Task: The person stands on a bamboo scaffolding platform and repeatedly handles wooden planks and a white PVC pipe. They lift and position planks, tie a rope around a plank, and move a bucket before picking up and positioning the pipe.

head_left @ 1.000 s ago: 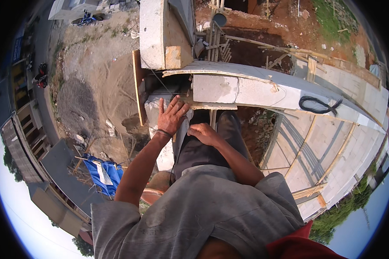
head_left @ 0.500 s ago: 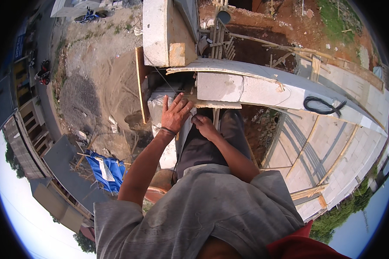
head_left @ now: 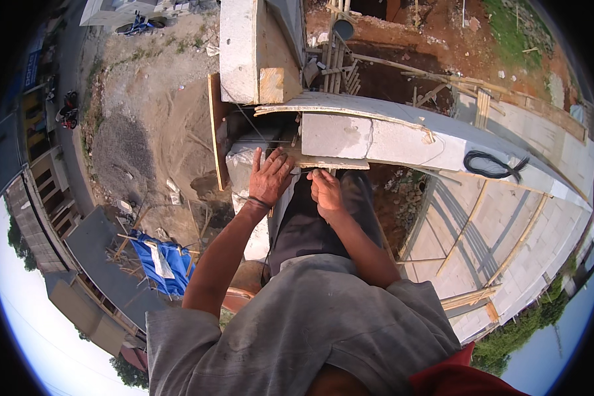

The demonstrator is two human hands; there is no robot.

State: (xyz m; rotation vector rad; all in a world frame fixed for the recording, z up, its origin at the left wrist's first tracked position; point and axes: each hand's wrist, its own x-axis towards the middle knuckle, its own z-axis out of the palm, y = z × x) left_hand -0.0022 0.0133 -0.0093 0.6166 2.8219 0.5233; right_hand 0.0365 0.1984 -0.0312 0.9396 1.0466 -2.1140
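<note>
My left hand point(head_left: 269, 177) lies with its fingers stretched and spread at the near end of a gap between pale blocks, by a thin wooden board point(head_left: 333, 163). A dark cord circles that wrist. Just to the right, my right hand point(head_left: 327, 193) is closed in a pinch at the board's near edge; whatever sits between its fingertips is too small to make out. Behind the board lies a cracked pale block point(head_left: 336, 135). Thin wire point(head_left: 245, 117) runs slantwise over the dark gap beyond my left hand.
An upright plank point(head_left: 216, 132) borders the gap on the left. A coil of black wire point(head_left: 495, 165) rests on the pale wall top to the right. Ground lies far below, with a blue tarp point(head_left: 160, 263) at lower left and bamboo poles point(head_left: 335, 63) beyond the wall.
My right hand has shifted right and turned more upright, its fingertips now up at the board's edge. My left hand stays almost in place.
</note>
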